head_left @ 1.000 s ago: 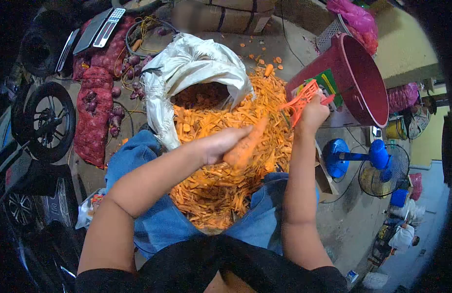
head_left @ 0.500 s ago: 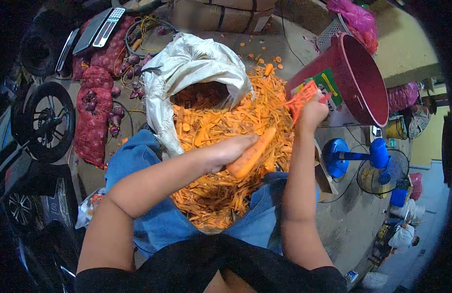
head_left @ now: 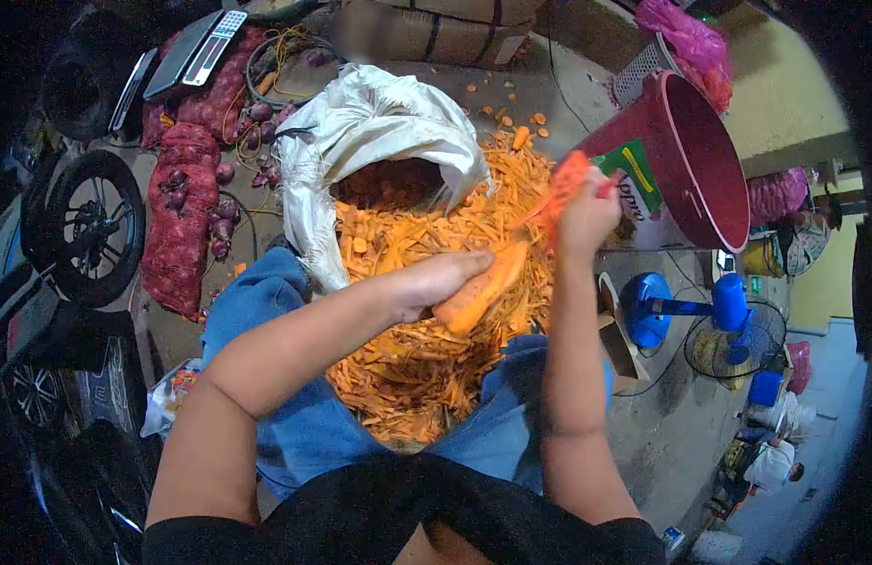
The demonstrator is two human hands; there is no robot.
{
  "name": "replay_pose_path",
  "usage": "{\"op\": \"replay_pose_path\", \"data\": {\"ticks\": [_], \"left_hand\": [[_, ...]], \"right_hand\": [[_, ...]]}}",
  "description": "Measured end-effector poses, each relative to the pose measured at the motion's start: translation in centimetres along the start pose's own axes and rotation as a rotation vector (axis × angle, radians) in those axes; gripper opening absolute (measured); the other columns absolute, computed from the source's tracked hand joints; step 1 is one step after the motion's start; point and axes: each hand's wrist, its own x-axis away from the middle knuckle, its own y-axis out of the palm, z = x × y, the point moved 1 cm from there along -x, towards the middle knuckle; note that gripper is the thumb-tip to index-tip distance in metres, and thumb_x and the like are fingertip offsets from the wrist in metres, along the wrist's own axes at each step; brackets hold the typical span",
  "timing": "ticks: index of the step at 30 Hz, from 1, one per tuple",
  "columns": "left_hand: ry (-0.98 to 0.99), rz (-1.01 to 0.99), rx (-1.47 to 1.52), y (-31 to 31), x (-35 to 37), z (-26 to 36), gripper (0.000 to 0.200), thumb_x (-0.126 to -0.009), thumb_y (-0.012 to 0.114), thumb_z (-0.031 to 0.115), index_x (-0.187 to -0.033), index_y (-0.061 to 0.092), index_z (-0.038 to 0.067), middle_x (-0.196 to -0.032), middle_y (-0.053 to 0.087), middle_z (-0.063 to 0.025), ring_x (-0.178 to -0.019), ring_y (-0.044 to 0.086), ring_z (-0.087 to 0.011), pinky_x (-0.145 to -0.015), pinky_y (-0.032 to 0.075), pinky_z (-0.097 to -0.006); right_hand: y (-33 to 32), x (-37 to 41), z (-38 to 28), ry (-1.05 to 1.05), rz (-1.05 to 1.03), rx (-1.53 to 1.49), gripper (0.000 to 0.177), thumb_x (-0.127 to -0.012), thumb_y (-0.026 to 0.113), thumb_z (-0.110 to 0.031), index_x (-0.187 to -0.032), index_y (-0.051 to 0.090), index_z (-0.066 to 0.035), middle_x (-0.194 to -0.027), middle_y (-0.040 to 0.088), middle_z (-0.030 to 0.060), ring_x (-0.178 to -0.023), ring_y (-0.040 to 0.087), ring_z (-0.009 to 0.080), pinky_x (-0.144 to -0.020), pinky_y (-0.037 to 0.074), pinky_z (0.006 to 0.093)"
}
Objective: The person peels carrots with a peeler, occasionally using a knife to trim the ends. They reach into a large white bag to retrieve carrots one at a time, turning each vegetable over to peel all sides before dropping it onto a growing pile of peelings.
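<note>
My left hand [head_left: 443, 284] is closed around a thick orange carrot [head_left: 483, 294], which points up and to the right. My right hand [head_left: 588, 217] grips a red peeler [head_left: 560, 193] by its handle, its blade end blurred near the carrot's upper tip. Below both hands, a deep heap of carrot peelings [head_left: 407, 235] spreads over the floor between my knees. At the back of the heap lies a white woven sack [head_left: 309, 179] with its mouth open towards me. Just beyond my right hand, a dark red tub [head_left: 676, 160] leans on its side.
Red net bags of onions [head_left: 181, 226] lie on the left, beside a motorbike wheel [head_left: 95, 226]. A scale [head_left: 186, 56] rests on another bag. On the right are a blue fan [head_left: 728, 306] and, farther off, a seated person [head_left: 770, 463]. Boxes [head_left: 436, 33] line the back.
My right hand and the peeler have moved slightly left and down, closer to the carrot. The carrot has tilted and shifted a little left in my left hand.
</note>
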Motion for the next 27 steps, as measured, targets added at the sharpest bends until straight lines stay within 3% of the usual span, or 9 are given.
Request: {"op": "replay_pose_path", "data": {"ticks": [3,5,10,13,14,20,23,25,27], "left_hand": [[0.036,0.028,-0.030,0.4,0.6,0.3,0.033,-0.083,0.034,0.027,-0.104,0.044,0.003,-0.097,0.052,-0.0061,-0.081,0.052,-0.0128,-0.072,0.042,-0.0261],[-0.024,0.010,0.201,-0.6,0.0,0.1,0.035,-0.083,0.033,0.029,-0.104,0.045,0.003,-0.098,0.052,-0.0069,-0.082,0.052,-0.0139,-0.073,0.042,-0.0265],[-0.098,0.143,0.306,-1.5,-0.8,0.4,0.033,-0.083,0.032,0.032,-0.095,0.048,0.006,-0.085,0.055,-0.0055,-0.073,0.055,-0.0152,-0.062,0.046,-0.0316],[0.013,0.036,0.279,-1.5,-0.6,0.0,0.034,-0.083,0.031,0.033,-0.094,0.049,0.005,-0.081,0.056,-0.0050,-0.068,0.055,-0.0146,-0.059,0.047,-0.0318],[-0.038,-0.098,0.243,-2.2,-0.9,-0.5,0.033,-0.083,0.032,0.031,-0.094,0.048,0.004,-0.081,0.056,-0.0057,-0.068,0.055,-0.0145,-0.058,0.046,-0.0290],[-0.113,-0.029,0.223,-0.7,-0.3,-0.7,0.031,-0.083,0.035,0.029,-0.095,0.048,0.004,-0.082,0.055,-0.0055,-0.068,0.054,-0.0125,-0.059,0.045,-0.0251],[-0.143,0.089,0.260,-0.8,-0.3,0.3,0.032,-0.083,0.034,0.031,-0.095,0.048,0.004,-0.082,0.055,-0.0044,-0.068,0.054,-0.0124,-0.059,0.045,-0.0247],[-0.086,0.251,0.315,-2.2,-1.4,0.1,0.033,-0.083,0.032,0.031,-0.093,0.049,0.005,-0.082,0.055,-0.0042,-0.068,0.054,-0.0128,-0.058,0.045,-0.0246],[-0.072,0.251,0.336,-2.2,-2.0,0.1,0.032,-0.083,0.031,0.031,-0.089,0.050,0.006,-0.081,0.056,-0.0048,-0.067,0.055,-0.0133,-0.055,0.045,-0.0249]], "right_hand": [[-2.1,-2.7,3.2,-0.004,0.137,0.282,0.024,-0.080,0.043,-0.019,-0.065,0.046,-0.001,-0.056,0.048,0.0010,-0.049,0.041,0.0100,-0.046,0.034,0.0269],[-1.9,-2.3,3.0,0.263,0.047,-0.204,0.023,-0.080,0.043,-0.019,-0.065,0.047,-0.001,-0.056,0.047,-0.0007,-0.049,0.041,0.0101,-0.046,0.034,0.0277],[1.4,3.9,-0.8,0.037,-0.317,-0.091,0.019,-0.079,0.045,-0.017,-0.074,0.049,0.001,-0.064,0.049,0.0018,-0.059,0.046,0.0094,-0.054,0.038,0.0249],[2.0,6.5,-1.3,0.044,-0.323,-0.014,0.019,-0.079,0.045,-0.017,-0.074,0.049,0.001,-0.063,0.050,0.0046,-0.060,0.047,0.0100,-0.054,0.038,0.0257],[2.1,6.1,-1.3,0.029,-0.272,-0.085,0.023,-0.080,0.044,-0.019,-0.071,0.048,0.002,-0.059,0.049,0.0065,-0.057,0.045,0.0110,-0.051,0.037,0.0279],[-1.1,-1.8,4.9,0.044,0.132,0.254,0.030,-0.081,0.041,-0.024,-0.065,0.047,0.001,-0.052,0.046,0.0031,-0.050,0.041,0.0095,-0.045,0.033,0.0273],[-1.3,-1.9,3.8,0.304,0.140,-0.289,0.027,-0.081,0.042,-0.023,-0.065,0.048,-0.001,-0.051,0.045,0.0006,-0.047,0.039,0.0077,-0.043,0.032,0.0253],[0.1,0.9,-0.2,0.302,-0.071,-0.325,0.026,-0.080,0.043,-0.024,-0.065,0.049,-0.003,-0.052,0.044,-0.0005,-0.046,0.037,0.0073,-0.042,0.030,0.0235],[1.2,3.6,-1.2,-0.028,-0.222,-0.096,0.028,-0.080,0.044,-0.024,-0.066,0.050,-0.001,-0.054,0.047,0.0020,-0.048,0.041,0.0094,-0.043,0.032,0.0252]]}}
